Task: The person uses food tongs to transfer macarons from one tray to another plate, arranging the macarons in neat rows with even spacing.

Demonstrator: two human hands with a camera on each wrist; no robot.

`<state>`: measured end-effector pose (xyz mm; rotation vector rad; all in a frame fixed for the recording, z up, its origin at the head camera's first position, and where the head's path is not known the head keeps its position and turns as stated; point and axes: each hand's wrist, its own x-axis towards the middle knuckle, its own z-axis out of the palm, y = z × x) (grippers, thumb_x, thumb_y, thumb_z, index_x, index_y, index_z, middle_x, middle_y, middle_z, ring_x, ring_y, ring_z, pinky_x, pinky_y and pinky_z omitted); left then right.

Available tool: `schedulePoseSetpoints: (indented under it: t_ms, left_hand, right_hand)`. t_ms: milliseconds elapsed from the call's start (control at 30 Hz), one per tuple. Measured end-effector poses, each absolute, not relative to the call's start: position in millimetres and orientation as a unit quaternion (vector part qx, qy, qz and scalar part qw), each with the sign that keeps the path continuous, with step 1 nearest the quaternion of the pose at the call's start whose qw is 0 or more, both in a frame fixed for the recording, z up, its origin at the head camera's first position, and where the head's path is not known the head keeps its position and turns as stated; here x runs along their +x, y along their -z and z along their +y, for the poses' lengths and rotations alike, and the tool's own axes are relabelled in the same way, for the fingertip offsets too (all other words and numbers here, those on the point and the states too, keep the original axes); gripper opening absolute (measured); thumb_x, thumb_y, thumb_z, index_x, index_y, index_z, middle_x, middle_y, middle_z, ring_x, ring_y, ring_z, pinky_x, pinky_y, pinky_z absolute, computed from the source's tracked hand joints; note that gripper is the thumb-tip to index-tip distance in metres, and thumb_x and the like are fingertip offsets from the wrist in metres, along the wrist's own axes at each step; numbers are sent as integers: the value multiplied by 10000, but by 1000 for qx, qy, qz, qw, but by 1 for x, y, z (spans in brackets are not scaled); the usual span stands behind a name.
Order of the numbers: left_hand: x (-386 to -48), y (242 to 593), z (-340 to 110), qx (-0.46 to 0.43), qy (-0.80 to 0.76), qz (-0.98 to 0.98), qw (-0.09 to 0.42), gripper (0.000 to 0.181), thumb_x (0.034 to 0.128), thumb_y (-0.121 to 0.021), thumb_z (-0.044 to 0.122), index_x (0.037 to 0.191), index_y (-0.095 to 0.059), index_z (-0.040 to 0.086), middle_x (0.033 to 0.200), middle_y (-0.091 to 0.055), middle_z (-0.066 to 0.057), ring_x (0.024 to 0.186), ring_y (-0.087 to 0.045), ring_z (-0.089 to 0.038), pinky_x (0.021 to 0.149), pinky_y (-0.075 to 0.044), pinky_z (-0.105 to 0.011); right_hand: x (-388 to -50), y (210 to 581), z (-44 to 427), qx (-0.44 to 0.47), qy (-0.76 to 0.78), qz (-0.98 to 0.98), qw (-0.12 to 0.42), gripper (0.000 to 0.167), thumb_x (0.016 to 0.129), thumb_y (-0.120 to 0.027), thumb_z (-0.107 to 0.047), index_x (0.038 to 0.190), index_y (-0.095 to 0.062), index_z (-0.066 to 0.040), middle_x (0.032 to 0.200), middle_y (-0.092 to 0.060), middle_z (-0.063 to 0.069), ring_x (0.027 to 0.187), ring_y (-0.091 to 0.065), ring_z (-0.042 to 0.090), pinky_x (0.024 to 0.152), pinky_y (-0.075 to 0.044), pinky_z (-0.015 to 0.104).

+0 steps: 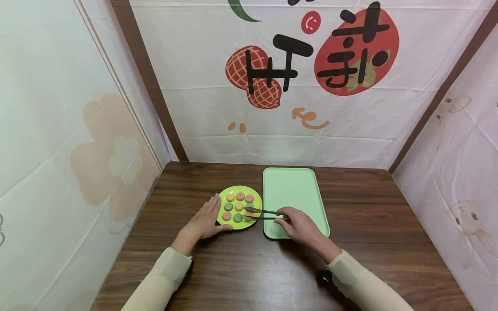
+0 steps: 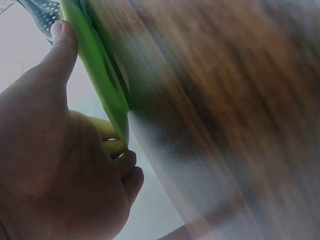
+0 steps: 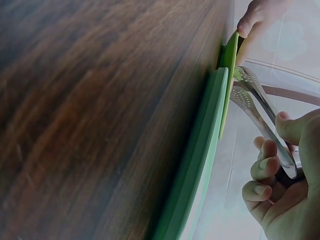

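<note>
A bright green plate (image 1: 254, 193) holds several small macarons in pink, yellow and green, set out in rows. My left hand (image 1: 205, 219) holds the plate at its left rim, fingers along the side and thumb at the near edge; the left wrist view shows the thumb (image 2: 62, 47) over the rim. With my right hand (image 1: 297, 223) I grip metal tongs (image 1: 268, 211) with perforated tips. Those tips stand apart over the plate's right side, near a pink macaron (image 1: 249, 214) that they partly cover. Whether they touch it, I cannot tell.
Just right of the plate lies a pale green rectangular tray (image 1: 292, 185), partly under my right hand and the tongs. Both stand on a dark wooden table (image 1: 241, 268). Printed cloth walls (image 1: 202, 108) rise behind and at both sides.
</note>
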<state>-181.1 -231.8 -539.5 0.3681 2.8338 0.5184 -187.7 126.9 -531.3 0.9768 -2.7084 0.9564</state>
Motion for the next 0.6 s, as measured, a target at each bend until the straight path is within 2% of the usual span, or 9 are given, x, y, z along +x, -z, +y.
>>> schedulePoseSetpoints:
  t_ms: [267, 600]
  left_hand:
    - [-180, 537, -231, 126, -179, 968, 120, 1196, 974, -700, 649, 1685, -79, -85, 1774, -52, -275, 1648, -99, -421, 1343, -154, -540]
    - [-181, 538, -231, 126, -172, 969, 122, 1203, 975, -687, 662, 1687, -63, -79, 1776, -41, -269, 1649, -95, -418, 1345, -150, -534]
  right_hand:
    - [-188, 533, 127, 317, -314, -893, 52, 259, 1027, -766, -219, 1191, -755, -18, 1052, -759, 34, 853, -735, 124, 727, -621, 313]
    - [-188, 532, 128, 318, -318, -892, 52, 253, 1019, -776, -212, 1182, -757, -19, 1006, -747, 11, 802, -680, 69, 694, -590, 285]
